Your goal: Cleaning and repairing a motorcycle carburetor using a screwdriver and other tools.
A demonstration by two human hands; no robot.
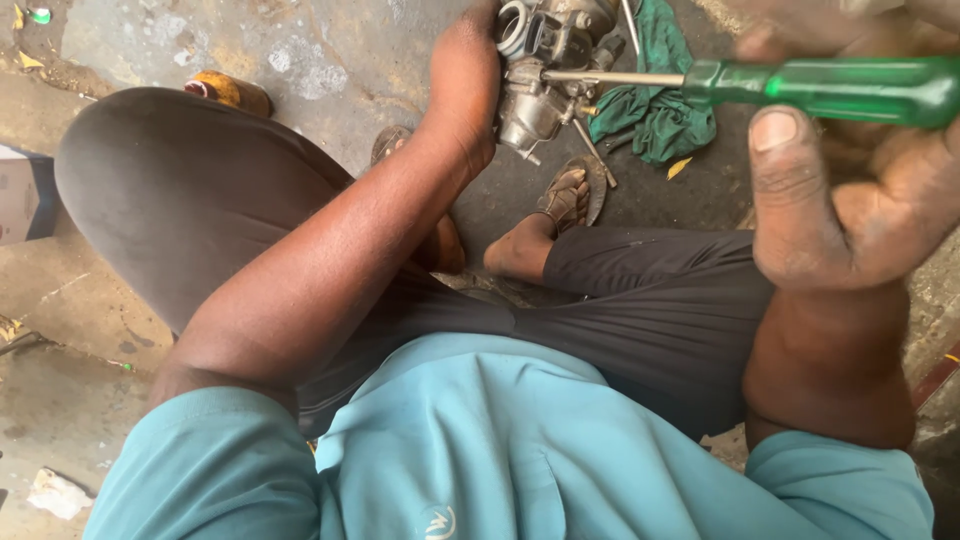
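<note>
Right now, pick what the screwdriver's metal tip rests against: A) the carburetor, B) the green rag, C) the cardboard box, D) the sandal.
A: the right hand holds the green-handled screwdriver, its shaft running into the carburetor gripped by the left hand.

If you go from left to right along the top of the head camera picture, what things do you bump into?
Yellow can → left hand → metal engine part → green cloth → green screwdriver handle, held in the right hand.
</note>
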